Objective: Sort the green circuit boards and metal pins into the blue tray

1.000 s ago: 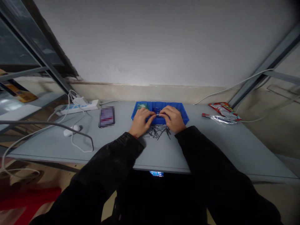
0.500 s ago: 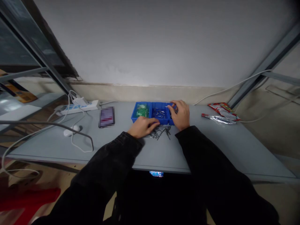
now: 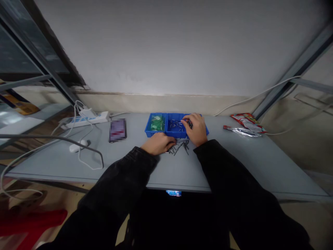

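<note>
Black sleeves point(image 3: 119, 177) reach up from the bottom of the view to two bare hands at the blue divided tray point(image 3: 156, 115), which stands on a grey table point(image 3: 135, 163). Just in front of the tray, the left hand point(image 3: 157, 143) lies low with its fingers together, touching the edge of a loose pile of thin metal pins point(image 3: 180, 146); whether it holds any, I cannot tell. The right hand point(image 3: 195, 129) curls over the tray's right side, its fingers bunched at the middle compartment, and whatever they may grip is hidden. That compartment holds more metal pins point(image 3: 175, 124), and the left one holds green parts point(image 3: 157, 123). Left of the tray lie a blurred phone point(image 3: 118, 130), a small white object point(image 3: 82, 144) and a white power strip point(image 3: 84, 119). Right of it lie red-and-silver foil packets point(image 3: 244, 125). Behind it rises a grey wall point(image 3: 166, 48).
</note>
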`<action>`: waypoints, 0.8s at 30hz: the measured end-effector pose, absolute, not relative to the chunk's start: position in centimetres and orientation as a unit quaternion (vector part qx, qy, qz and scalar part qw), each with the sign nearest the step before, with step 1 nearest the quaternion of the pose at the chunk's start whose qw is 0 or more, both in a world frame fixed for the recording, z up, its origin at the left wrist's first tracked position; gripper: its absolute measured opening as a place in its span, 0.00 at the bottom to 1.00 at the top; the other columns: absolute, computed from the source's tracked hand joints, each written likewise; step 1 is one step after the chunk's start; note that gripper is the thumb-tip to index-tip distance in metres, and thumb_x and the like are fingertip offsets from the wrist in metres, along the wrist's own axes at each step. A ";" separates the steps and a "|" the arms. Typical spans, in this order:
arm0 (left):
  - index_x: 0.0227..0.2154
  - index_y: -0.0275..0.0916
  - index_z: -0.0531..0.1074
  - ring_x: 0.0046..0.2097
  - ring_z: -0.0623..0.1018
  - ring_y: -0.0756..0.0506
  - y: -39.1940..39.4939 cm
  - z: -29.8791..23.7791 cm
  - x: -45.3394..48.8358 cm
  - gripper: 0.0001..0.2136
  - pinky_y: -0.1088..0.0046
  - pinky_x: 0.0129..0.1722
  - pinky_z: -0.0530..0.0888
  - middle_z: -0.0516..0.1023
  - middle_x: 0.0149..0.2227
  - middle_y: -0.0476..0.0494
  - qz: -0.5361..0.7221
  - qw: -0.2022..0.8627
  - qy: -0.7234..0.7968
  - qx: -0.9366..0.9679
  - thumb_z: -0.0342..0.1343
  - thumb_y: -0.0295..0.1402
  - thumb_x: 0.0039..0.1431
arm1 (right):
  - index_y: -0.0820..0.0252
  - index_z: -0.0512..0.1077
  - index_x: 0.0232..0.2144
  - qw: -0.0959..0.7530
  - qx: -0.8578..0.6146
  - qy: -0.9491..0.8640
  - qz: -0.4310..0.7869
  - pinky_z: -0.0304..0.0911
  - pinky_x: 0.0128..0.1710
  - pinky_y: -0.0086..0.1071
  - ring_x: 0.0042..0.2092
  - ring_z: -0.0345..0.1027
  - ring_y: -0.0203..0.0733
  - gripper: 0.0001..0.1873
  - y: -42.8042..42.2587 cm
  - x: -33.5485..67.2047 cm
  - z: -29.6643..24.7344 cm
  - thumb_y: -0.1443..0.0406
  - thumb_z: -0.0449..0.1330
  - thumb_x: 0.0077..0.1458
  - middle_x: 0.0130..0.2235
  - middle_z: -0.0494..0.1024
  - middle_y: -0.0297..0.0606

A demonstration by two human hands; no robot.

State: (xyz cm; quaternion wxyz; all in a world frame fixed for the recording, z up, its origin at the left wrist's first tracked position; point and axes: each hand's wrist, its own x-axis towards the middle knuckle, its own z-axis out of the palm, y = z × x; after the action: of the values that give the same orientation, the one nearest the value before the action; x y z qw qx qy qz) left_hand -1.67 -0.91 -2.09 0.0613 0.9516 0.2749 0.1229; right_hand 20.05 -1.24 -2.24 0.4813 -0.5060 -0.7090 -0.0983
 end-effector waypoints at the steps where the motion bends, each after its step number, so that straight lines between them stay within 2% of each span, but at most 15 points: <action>1: 0.39 0.40 0.81 0.29 0.77 0.47 -0.9 -2.1 -1.7 0.11 0.70 0.34 0.70 0.80 0.30 0.43 0.124 0.057 0.275 0.952 0.54 0.35 0.68 | 0.56 0.73 0.38 0.481 -0.506 -0.710 -0.097 0.58 0.47 0.42 0.45 0.69 0.49 0.07 -1.3 20.1 -2.2 0.60 0.58 0.65 0.39 0.78 0.40; 5: 0.40 0.38 0.79 0.29 0.76 0.48 -1.2 -2.0 -1.6 0.12 0.71 0.33 0.70 0.78 0.29 0.44 0.154 0.053 0.260 0.952 0.53 0.37 0.69 | 0.56 0.73 0.37 0.485 -0.498 -0.712 -0.096 0.58 0.47 0.42 0.44 0.69 0.49 0.08 -1.4 20.0 -2.1 0.61 0.56 0.66 0.39 0.78 0.40; 8: 0.43 0.37 0.76 0.29 0.76 0.49 -1.4 -1.7 -1.6 0.12 0.73 0.33 0.69 0.78 0.30 0.46 0.226 0.081 0.262 0.935 0.50 0.37 0.71 | 0.56 0.73 0.36 0.483 -0.490 -0.718 -0.105 0.57 0.45 0.42 0.43 0.68 0.48 0.09 -1.5 19.9 -2.0 0.61 0.55 0.66 0.38 0.79 0.40; 15: 0.45 0.37 0.70 0.28 0.74 0.51 -1.3 -1.7 -1.5 0.09 0.75 0.33 0.69 0.76 0.28 0.51 0.392 0.139 0.298 0.859 0.49 0.36 0.72 | 0.57 0.73 0.35 0.423 -0.419 -0.800 -0.072 0.55 0.42 0.41 0.40 0.66 0.46 0.08 -2.7 19.0 -1.6 0.62 0.55 0.65 0.34 0.77 0.37; 19: 0.45 0.37 0.68 0.30 0.74 0.51 -1.3 -1.8 -1.4 0.08 0.75 0.34 0.70 0.75 0.28 0.51 0.427 0.171 0.295 0.838 0.49 0.36 0.72 | 0.58 0.73 0.39 0.389 -0.384 -0.836 -0.055 0.56 0.43 0.42 0.41 0.65 0.48 0.08 -3.2 18.3 -1.4 0.66 0.54 0.62 0.37 0.77 0.40; 24: 0.44 0.38 0.66 0.32 0.76 0.51 -1.3 -1.9 -1.2 0.06 0.75 0.36 0.70 0.77 0.32 0.49 0.422 0.183 0.297 0.837 0.48 0.34 0.72 | 0.58 0.73 0.36 0.389 -0.379 -0.838 -0.060 0.56 0.43 0.41 0.41 0.65 0.47 0.07 -3.1 17.9 -1.9 0.64 0.55 0.63 0.37 0.77 0.40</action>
State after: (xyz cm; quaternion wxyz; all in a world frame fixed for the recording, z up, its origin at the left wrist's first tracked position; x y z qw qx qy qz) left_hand -1.20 -1.35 -1.90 0.1826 0.8371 0.2969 0.4217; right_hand 17.95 -3.05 -1.89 0.3890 -0.3789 -0.8376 -0.0600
